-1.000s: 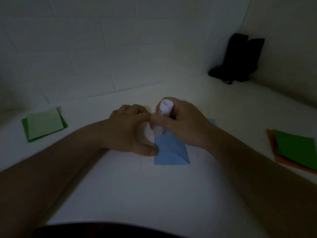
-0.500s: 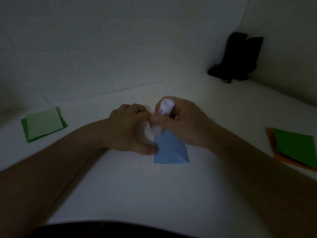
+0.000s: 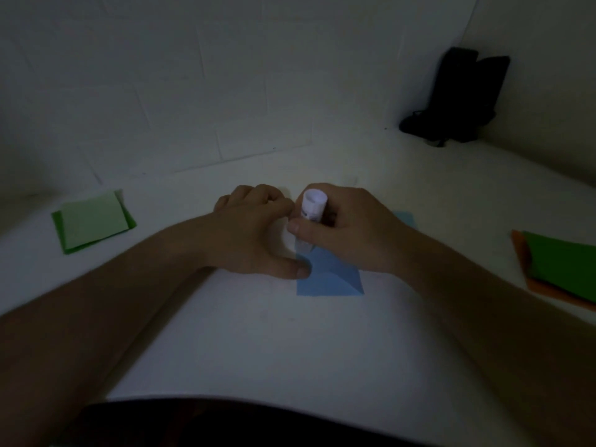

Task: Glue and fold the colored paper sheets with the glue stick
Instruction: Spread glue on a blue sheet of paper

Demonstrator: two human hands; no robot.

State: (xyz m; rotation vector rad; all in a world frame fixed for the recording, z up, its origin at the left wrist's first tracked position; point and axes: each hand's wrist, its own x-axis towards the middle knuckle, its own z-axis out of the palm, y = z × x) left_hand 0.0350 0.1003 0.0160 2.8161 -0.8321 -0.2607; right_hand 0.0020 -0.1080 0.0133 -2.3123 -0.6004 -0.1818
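Gluing is under way on the blue paper (image 3: 329, 275), which lies on the white table (image 3: 290, 343) directly in front of the person. The right hand (image 3: 351, 230) grips the glue stick (image 3: 311, 217), fingers and thumb curled round its barrel, with the lower tip on the paper's upper left area. Over the last second the stick has tilted to one side and returned nearly upright while its tip has stayed in about the same spot; this suggests short rubbing strokes that spread adhesive over one small zone.

The left hand (image 3: 258, 233) has not shifted. Its thumb presses the paper's left edge flat against the table; its other fingers are curled, and whether they pinch anything cannot be determined.

A diagonal crease is visible across the near part of the sheet, so at least one fold appears done. The next fold should follow once the glued zone is covered.

Other sheets wait well apart: a green stack (image 3: 93, 221) at left, a green-on-orange stack (image 3: 561, 266) at right.
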